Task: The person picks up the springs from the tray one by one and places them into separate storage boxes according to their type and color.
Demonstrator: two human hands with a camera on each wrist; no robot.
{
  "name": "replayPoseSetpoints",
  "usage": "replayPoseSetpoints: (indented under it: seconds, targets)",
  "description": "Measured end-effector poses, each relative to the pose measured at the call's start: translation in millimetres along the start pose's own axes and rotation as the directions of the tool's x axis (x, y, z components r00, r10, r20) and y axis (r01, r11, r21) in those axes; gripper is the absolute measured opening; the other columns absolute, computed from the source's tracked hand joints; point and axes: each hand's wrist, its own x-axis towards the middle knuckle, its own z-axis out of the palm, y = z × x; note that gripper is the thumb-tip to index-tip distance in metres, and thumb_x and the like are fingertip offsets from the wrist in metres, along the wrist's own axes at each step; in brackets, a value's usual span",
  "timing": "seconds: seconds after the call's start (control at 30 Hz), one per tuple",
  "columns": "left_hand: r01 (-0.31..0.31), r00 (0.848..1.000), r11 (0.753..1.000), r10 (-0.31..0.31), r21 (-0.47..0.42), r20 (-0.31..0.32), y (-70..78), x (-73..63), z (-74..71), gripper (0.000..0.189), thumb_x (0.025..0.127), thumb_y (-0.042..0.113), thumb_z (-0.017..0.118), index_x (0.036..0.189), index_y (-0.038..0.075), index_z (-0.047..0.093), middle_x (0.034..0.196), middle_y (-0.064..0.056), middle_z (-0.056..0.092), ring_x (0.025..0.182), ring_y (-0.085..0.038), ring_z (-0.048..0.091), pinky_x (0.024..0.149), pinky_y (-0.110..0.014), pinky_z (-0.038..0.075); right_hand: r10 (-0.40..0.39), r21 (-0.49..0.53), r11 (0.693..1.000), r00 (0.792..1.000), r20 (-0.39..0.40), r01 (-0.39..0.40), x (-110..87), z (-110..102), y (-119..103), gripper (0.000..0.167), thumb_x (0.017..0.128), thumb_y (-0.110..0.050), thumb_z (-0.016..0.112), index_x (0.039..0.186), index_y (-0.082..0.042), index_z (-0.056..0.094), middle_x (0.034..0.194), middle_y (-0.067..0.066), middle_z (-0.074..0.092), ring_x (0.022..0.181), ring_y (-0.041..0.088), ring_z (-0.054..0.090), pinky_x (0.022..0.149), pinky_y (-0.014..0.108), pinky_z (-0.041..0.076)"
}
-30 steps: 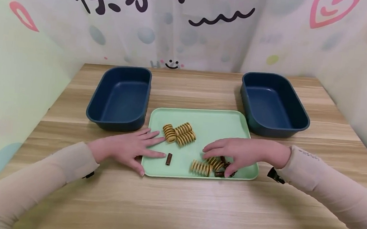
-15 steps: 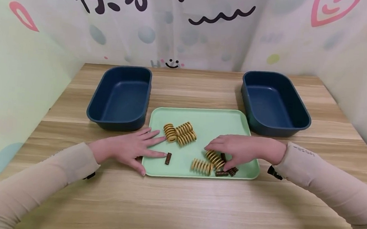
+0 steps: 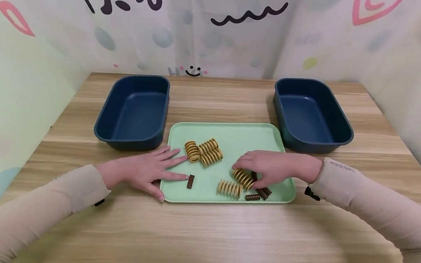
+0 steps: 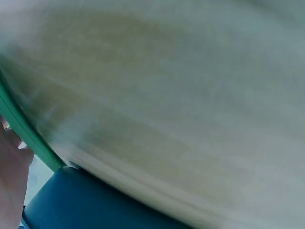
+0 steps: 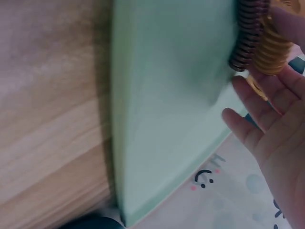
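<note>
On the pale green tray (image 3: 247, 136) my right hand (image 3: 272, 166) holds a gold coil spring (image 3: 243, 178) between its thumb and fingers. The right wrist view shows the thumb over this spring, with a dark brown spring (image 5: 249, 36) beside it. Another gold spring (image 3: 230, 188) lies just left, and smaller dark springs (image 3: 252, 197) lie below and right of the thumb. My left hand (image 3: 140, 169) rests spread over the tray's left rim, its forefinger tip at a lone dark spring (image 3: 190, 181). Beyond those fingertips, three gold springs (image 3: 211, 157) sit clustered.
A deep navy bin (image 3: 137, 115) stands behind the tray at the left, and a matching bin (image 3: 309, 118) stands at the back right, close against the tray's corner. Both rest on the wood-grain table (image 3: 202, 238). A printed cloth (image 3: 232, 46) hangs behind the table.
My right hand has shifted slightly left and back, taking the gold spring between thumb and fingers. More of the dark springs beneath it now show. My left hand stays in place.
</note>
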Motion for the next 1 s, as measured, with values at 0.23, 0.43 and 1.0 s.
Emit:
replayPoseSetpoints:
  seconds: [0.23, 0.43, 1.0]
  targets:
    - [-0.010, 1.000, 1.000, 0.010, 0.004, -0.007, -3.5, -1.2, -1.8, 0.075, 0.080, 0.066, 0.048, 0.143, 0.028, 0.031, 0.152, -0.016, 0.011, 0.138, -0.040, 0.005, 0.107, -0.059, 0.009, -0.001, 0.022, 1.000, 1.000, -0.011, 0.001, 3.3, 1.8, 1.9, 0.056, 0.078, -0.030, 0.071, 0.122, -0.003, 0.050, 0.121, 0.008, 0.054, 0.111, 0.022, 0.049, 0.094, 0.039, 0.040]
    - [-0.015, 0.999, 1.000, 0.016, 0.015, -0.033, -6.1, -1.7, 1.2, 0.076, 0.079, 0.068, 0.048, 0.143, 0.029, 0.031, 0.152, -0.016, 0.011, 0.138, -0.040, 0.006, 0.106, -0.059, 0.010, 0.011, 0.019, 1.000, 1.000, -0.005, -0.011, 3.9, 1.5, 3.1, 0.052, 0.078, -0.027, 0.071, 0.121, -0.005, 0.051, 0.120, 0.006, 0.054, 0.111, 0.020, 0.049, 0.094, 0.037, 0.041]
    - [-0.020, 0.998, 0.999, 0.022, 0.027, -0.059, -7.5, 0.5, 4.3, 0.076, 0.078, 0.068, 0.049, 0.142, 0.029, 0.035, 0.151, -0.017, 0.015, 0.138, -0.040, 0.009, 0.106, -0.059, 0.012, 0.036, 0.011, 0.999, 0.999, -0.015, -0.036, -2.4, -9.6, 1.5, 0.052, 0.078, -0.029, 0.072, 0.119, -0.003, 0.053, 0.116, 0.006, 0.057, 0.109, 0.020, 0.051, 0.093, 0.038, 0.041]
